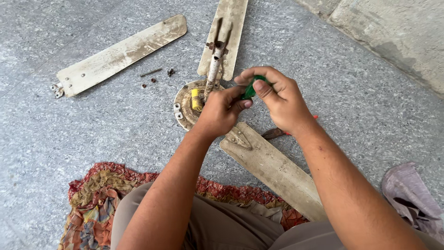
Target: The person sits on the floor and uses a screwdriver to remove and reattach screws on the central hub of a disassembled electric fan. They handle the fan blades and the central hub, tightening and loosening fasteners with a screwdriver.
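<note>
Head view: a dismantled ceiling fan is laid on the floor (69, 139). The motor hub (187, 104) serves as landmark, with its rod (214, 69) standing up from it. A green handle (250, 89) is held just right of the hub, above it; the right hand (277, 99) is closed on it with thumb and fingers, and the left hand (222, 111) is pinched at its lower end. One blade (273, 169) lies below-right of the hub, another blade (120, 53) lies detached to the upper left, with loose screws (152, 81) between. The step is judged to be tool preparation; next, the tip must be seated squarely on a fastener.
</note>
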